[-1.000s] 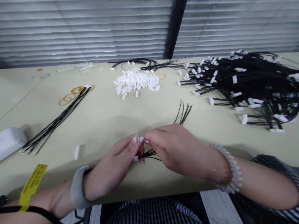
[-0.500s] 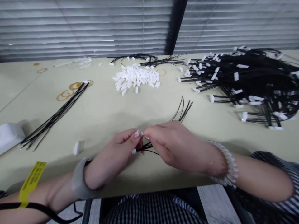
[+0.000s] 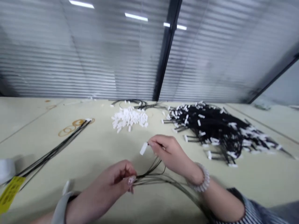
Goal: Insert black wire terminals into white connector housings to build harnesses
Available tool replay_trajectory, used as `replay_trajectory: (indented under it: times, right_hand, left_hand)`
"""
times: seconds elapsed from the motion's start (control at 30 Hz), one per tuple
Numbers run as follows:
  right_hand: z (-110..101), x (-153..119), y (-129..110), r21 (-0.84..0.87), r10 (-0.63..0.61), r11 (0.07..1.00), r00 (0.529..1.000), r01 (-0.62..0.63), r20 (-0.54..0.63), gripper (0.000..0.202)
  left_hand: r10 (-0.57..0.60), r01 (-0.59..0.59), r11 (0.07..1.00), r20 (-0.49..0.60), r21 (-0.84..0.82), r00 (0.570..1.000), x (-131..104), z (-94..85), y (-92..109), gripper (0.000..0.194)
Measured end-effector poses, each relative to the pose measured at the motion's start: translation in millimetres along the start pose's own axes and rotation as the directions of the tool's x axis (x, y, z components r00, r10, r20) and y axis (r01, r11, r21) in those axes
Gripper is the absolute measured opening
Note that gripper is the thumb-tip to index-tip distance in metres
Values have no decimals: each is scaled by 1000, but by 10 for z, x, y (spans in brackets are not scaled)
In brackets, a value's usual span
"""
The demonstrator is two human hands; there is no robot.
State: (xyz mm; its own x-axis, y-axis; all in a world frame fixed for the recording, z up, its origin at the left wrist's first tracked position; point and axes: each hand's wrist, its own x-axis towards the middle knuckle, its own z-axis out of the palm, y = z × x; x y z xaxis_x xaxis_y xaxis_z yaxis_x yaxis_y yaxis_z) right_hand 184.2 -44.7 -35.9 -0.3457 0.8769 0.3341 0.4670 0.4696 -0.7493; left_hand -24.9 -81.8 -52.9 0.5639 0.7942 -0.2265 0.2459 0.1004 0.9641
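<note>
My right hand (image 3: 171, 155) is raised over the table with thumb and forefinger pinched together. From its fingertips juts a white plastic connector (image 3: 144, 148), its wire end hidden by the fingers. Lower and to the left, my left hand (image 3: 114, 183) is closed on a bunch of thin black wires (image 3: 149, 176). Some of these wires rise toward my right hand, while others sweep past below it to the lower right. What lies inside the left fingertips is hidden.
A heap of loose white connectors (image 3: 129, 117) lies beyond the hands. At right spreads a big pile of black wire harnesses (image 3: 210, 124). On the left are a wire bundle (image 3: 58, 147), rubber bands (image 3: 67, 130), a single connector (image 3: 66, 187) and a white object (image 3: 7, 170).
The view has tipped upward. My hands, close together before, are now apart; the right one has lifted away with a white connector at its fingertips. Long wires now stretch between and below them.
</note>
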Motion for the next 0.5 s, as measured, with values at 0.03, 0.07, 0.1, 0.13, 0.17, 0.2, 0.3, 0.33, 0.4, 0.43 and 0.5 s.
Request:
replay_trajectory:
  times: [0.03,0.07,0.1,0.13,0.17,0.2,0.3,0.33,0.4,0.43,0.5]
  right_hand:
    - [-63,21,20,32,5,999,999,-3,-48,19]
    - [-134,46,57,76,13,997,994,-5,-111,17]
    - [-214,79,113,129,31,992,980,-5,-194,16]
    - [-303,119,188,189,58,982,956,-3,-287,16]
    - [-399,163,279,249,91,968,916,10,-390,18]
    - [-497,207,386,304,138,952,865,17,-482,19]
    - [-748,292,761,421,303,907,672,14,-676,30]
    - [-800,297,889,445,353,896,605,1,-714,33]
    - [-849,278,1124,472,430,881,477,-36,-766,38]
    - [-851,264,1226,480,456,875,433,-60,-777,39]
    - [-829,242,1391,493,496,863,380,-111,-781,40]
  left_hand:
    - [1,-1,1000,-15,-2,1000,20,-25,96,30]
    - [14,-14,1000,-48,-1,999,54,-59,210,28]
    - [35,-35,999,-95,11,995,105,-105,342,26]
    - [85,-77,995,-147,59,985,177,-162,490,23]
    - [161,-140,983,-196,118,967,272,-228,650,22]
    - [229,-200,969,-221,147,948,392,-299,820,23]
    - [319,-297,946,-225,127,921,889,-522,1346,22]
    - [346,-328,938,-229,114,910,1082,-593,1514,21]
    - [405,-394,914,-271,98,873,1465,-732,1807,18]
    - [423,-414,905,-302,96,854,1640,-802,1920,17]
    - [434,-424,899,-375,112,819,1932,-946,2045,22]
